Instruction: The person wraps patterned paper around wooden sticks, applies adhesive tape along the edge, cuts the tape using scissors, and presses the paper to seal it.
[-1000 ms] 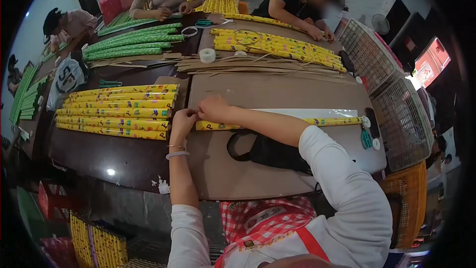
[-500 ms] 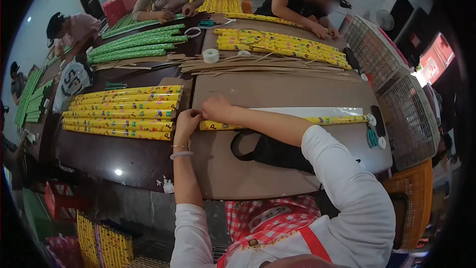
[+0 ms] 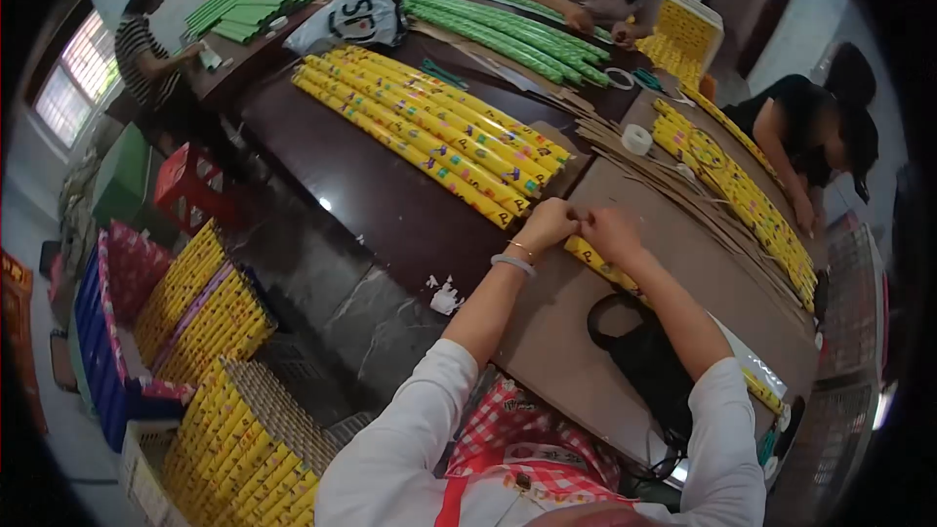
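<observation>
Your left hand (image 3: 547,224) and right hand (image 3: 613,234) meet fingertip to fingertip, pinching at the left end of the yellow tube (image 3: 591,256); what sits between the fingers is too small to tell. The tube slants near and right across the brown board (image 3: 558,317), passing under your right forearm, its other end by the board's right edge, near the green scissors (image 3: 767,445). Your left hand is just beside the right ends of the yellow pile (image 3: 420,132), so room there is tight. A black bag (image 3: 639,356) takes up the near side of the tube, reaching toward the near edge. Beyond the tube, bare board runs open to the paper strips (image 3: 673,197), with the tape roll (image 3: 636,140) at their far side. Left of your left forearm, the dark tabletop (image 3: 342,190) is open between the pile and its near edge, where white scraps (image 3: 446,298) lie. A co-worker (image 3: 815,127) leans over at far right, well apart from your hands.
</observation>
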`<state>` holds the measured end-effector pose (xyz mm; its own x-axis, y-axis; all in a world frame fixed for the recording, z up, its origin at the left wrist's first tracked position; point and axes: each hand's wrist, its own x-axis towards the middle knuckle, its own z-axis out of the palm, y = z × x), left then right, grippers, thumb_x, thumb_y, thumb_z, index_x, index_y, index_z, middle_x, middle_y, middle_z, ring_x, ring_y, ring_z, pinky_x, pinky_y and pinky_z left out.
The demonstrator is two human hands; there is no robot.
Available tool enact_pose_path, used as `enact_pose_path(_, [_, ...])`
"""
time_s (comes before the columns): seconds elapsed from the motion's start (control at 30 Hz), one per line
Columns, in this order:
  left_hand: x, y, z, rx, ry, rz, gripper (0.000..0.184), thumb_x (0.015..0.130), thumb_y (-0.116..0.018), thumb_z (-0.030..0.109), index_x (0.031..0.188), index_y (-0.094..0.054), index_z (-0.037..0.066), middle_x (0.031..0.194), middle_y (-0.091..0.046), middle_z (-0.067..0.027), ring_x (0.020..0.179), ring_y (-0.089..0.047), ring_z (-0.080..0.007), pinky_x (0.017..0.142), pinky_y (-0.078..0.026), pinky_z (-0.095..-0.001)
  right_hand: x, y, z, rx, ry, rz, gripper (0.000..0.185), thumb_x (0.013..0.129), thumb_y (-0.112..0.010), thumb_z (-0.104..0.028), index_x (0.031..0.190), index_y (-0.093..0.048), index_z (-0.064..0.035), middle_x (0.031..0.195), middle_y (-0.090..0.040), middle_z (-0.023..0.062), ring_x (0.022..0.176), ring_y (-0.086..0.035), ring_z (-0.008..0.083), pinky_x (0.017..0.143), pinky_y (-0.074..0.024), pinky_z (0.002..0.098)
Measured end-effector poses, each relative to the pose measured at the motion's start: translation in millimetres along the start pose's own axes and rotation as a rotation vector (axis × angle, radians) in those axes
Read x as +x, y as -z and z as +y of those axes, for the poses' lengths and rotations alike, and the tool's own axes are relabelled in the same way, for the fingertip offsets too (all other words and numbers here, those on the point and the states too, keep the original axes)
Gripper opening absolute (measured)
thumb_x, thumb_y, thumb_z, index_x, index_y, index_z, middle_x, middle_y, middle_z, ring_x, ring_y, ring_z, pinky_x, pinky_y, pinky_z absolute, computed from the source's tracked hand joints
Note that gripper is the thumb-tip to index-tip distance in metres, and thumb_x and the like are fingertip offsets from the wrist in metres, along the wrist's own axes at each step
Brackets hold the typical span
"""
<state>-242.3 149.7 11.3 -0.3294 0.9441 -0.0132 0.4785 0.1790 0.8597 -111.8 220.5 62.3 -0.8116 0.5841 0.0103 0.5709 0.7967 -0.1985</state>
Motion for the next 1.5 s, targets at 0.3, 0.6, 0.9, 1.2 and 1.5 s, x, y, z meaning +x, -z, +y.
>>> enact_pose_path(0.3, [-3, -1, 2, 0.025, -0.047, 0.094, 0.021, 0.064, -0.066, 0.015, 0.072, -0.066, -0.005, 0.069, -0.062, -0.0208, 0.067, -0.062, -0.0305, 0.061, -0.048, -0.0374, 9, -9, 7, 0.026, 0.009, -0.073, 0.022, 0.082, -0.056, -0.026, 0.084, -0.057, -0.0043, 0.081, -0.061, 0.0150, 0.076, -0.058, 0.0339, 0.064, -0.0458, 0.0415])
enact_pose_path(0.6, [-6, 1, 4, 0.002, -0.048, 0.068, 0.016, 0.066, -0.064, 0.010, 0.073, -0.066, -0.004, 0.065, -0.062, -0.0181, 0.059, -0.060, -0.0281, 0.057, -0.048, -0.0370, 4, -10, 7, 0.171, -0.008, -0.016, 0.018, 0.084, -0.055, -0.019, 0.084, -0.056, -0.0010, 0.079, -0.057, 0.0147, 0.073, -0.055, 0.0302, 0.066, -0.0433, 0.0380])
enact_pose_path(0.9, [-3, -6, -2, 0.022, -0.100, 0.126, 0.017, 0.067, -0.063, 0.011, 0.064, -0.061, -0.006, 0.060, -0.057, -0.0192, 0.052, -0.056, -0.0266, 0.053, -0.046, -0.0371, 11, -18, 28, 0.360, -0.073, -0.089, 0.026, 0.084, -0.055, -0.022, 0.080, -0.048, 0.0025, 0.077, -0.052, 0.0149, 0.068, -0.049, 0.0264, 0.065, -0.0411, 0.0358])
enact_pose_path(1.2, [-9, -5, 1, 0.022, -0.090, 0.131, 0.016, 0.069, -0.067, 0.013, 0.067, -0.065, -0.003, 0.059, -0.059, -0.0149, 0.049, -0.055, -0.0232, 0.047, -0.045, -0.0350, 5, -25, 48, 0.262, -0.019, -0.012, 0.028, 0.079, -0.057, -0.024, 0.075, -0.050, 0.0024, 0.069, -0.052, 0.0141, 0.064, -0.051, 0.0243, 0.063, -0.0424, 0.0361])
enact_pose_path(1.5, [-6, -4, -3, 0.009, -0.136, 0.123, 0.018, 0.068, -0.065, 0.015, 0.073, -0.066, -0.003, 0.064, -0.061, -0.0178, 0.056, -0.059, -0.0265, 0.054, -0.047, -0.0359, 3, -12, 16, 0.265, -0.129, -0.107, 0.043, 0.087, -0.052, -0.042, 0.080, -0.054, 0.0003, 0.072, -0.054, 0.0132, 0.066, -0.053, 0.0273, 0.063, -0.0439, 0.0378])
